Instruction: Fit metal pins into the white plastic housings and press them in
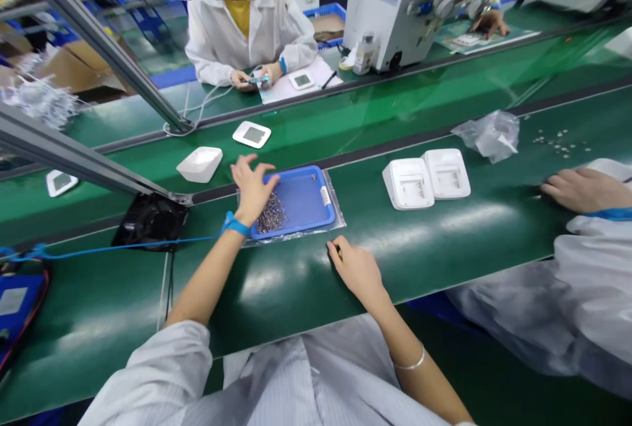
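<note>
My left hand (253,187), with a blue wrist strap (236,224) and cord, reaches over the left edge of a shallow blue tray (303,205). Its fingers are spread and hold nothing I can see. A heap of small metal pieces like screws (271,216) lies in the tray's left part, partly behind this hand. The tray rests on a clear plastic bag (340,212). Just in front of the tray's right corner, my right hand (359,271) is closed near the green bench; a small brownish bit shows between its fingers, too small to name.
Two white plastic housings (412,184) stand right of the tray, near a crumpled clear bag (494,136). Beyond lie another white housing (200,164) and a display unit (251,134). A metal post (99,37) and black fan (151,222) stand left. A co-worker's hand (585,190) rests at right.
</note>
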The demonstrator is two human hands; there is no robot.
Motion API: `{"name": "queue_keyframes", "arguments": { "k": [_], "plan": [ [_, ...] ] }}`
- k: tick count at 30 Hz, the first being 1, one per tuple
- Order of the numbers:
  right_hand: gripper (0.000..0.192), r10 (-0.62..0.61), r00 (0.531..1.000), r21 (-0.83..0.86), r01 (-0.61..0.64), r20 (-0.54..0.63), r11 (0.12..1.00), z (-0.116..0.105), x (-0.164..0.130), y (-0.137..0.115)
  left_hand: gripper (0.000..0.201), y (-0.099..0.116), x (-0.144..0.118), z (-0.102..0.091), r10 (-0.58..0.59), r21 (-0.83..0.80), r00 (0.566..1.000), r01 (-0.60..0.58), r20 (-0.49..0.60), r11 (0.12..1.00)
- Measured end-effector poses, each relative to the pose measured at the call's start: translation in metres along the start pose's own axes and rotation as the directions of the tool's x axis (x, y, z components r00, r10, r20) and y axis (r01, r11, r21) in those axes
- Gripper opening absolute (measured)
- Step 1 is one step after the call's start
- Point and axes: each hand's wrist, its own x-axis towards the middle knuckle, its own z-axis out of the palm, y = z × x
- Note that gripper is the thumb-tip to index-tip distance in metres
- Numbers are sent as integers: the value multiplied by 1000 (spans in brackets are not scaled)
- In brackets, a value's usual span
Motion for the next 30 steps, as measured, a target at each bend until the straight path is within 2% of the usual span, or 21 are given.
{"name": "queue_keyframes", "arguments": {
  "k": [2,5,13,19,24,30],
  "plan": [
    [31,-12,1000,-4,12,2,1000,1,2,0,29,21,-1,0,63,88,995,-70,74,994],
    [30,-11,1000,1,11,1,1000,1,5,2,21,34,5,4,80,170,994,-91,74,981],
    [31,8,1000,13,-8,-29,1000,4,6,4,20,24,9,20,138,288,979,-177,153,941],
    [32,14,1000,62,-15,11,998,0,8,5,25,30,0,22,133,337,967,-202,216,920],
    [32,-29,998,128,21,57,992,-11,15,10,29,38,-6,26,136,378,960,-223,243,899],
    [30,-32,998,147,23,54,989,-11,10,9,30,29,-2,28,184,369,951,-269,250,889]
  ]
}}
